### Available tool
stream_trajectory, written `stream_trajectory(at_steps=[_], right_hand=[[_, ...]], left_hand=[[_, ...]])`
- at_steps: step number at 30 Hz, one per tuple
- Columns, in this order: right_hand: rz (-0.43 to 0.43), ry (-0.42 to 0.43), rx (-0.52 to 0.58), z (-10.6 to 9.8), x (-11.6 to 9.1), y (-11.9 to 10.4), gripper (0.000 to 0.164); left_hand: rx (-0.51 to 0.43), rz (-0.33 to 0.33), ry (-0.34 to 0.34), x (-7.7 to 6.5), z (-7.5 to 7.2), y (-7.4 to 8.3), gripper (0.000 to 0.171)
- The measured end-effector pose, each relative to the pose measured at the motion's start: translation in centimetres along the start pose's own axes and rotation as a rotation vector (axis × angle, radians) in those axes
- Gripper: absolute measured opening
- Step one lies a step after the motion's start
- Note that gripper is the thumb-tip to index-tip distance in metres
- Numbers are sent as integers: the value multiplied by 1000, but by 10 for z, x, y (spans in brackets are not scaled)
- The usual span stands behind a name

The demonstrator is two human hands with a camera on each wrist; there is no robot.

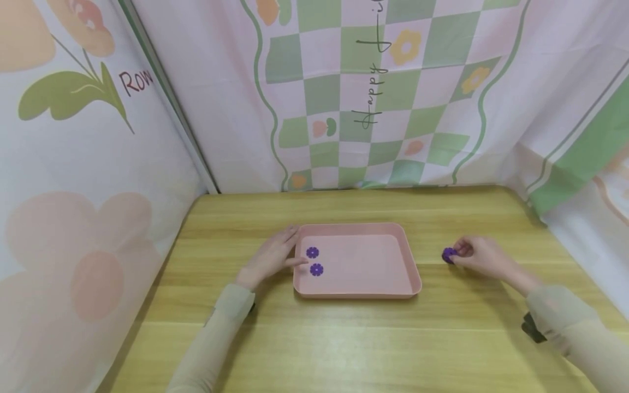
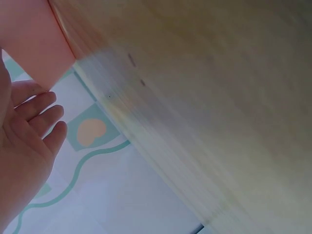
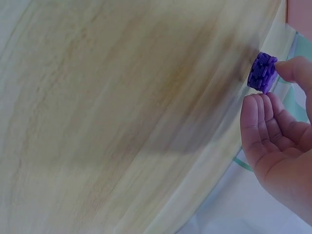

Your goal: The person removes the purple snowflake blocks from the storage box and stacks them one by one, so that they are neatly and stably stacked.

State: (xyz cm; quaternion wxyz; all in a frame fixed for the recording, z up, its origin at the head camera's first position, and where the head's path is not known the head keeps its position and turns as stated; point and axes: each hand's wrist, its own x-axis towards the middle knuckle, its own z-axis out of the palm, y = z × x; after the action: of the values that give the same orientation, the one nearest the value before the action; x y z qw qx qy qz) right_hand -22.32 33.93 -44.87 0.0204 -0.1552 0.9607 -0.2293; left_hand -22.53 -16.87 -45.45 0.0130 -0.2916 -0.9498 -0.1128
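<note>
A shallow pink tray [image 1: 358, 262] lies on the wooden table. Two purple flower-shaped discs [image 1: 316, 269] lie flat near its left end, one behind the other. My left hand [image 1: 272, 256] touches the tray's left side, its fingers fairly straight along the outer wall and the thumb reaching over the rim beside the discs. Right of the tray, my right hand [image 1: 484, 257] pinches a small stack of several purple discs [image 3: 263, 72] between thumb and fingertips, low over the table. Whether the stack touches the tabletop I cannot tell.
The wooden tabletop [image 1: 344, 344] runs back to a checked, flowered curtain [image 1: 363, 98]. More printed cloth hangs on the left [image 1: 83, 164] and right sides. A dark strap piece [image 1: 533, 327] shows under the right sleeve.
</note>
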Motion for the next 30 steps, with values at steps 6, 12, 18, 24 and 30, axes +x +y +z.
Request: stream_trajectory(at_steps=[6, 12, 18, 24, 30], right_hand=[[3, -4, 5, 1, 0, 1, 33], [-1, 1, -13, 0, -1, 4, 33], [-14, 11, -34, -1, -1, 2, 32], [-12, 17, -24, -7, 0, -8, 35], [-97, 41, -77, -12, 10, -30, 32]], left_hand=[[-3, 0, 7, -1, 1, 0, 89], [6, 8, 18, -1, 2, 0, 88], [15, 9, 22, 0, 2, -1, 88], [23, 4, 22, 0, 3, -1, 89], [16, 13, 22, 0, 3, -3, 90]])
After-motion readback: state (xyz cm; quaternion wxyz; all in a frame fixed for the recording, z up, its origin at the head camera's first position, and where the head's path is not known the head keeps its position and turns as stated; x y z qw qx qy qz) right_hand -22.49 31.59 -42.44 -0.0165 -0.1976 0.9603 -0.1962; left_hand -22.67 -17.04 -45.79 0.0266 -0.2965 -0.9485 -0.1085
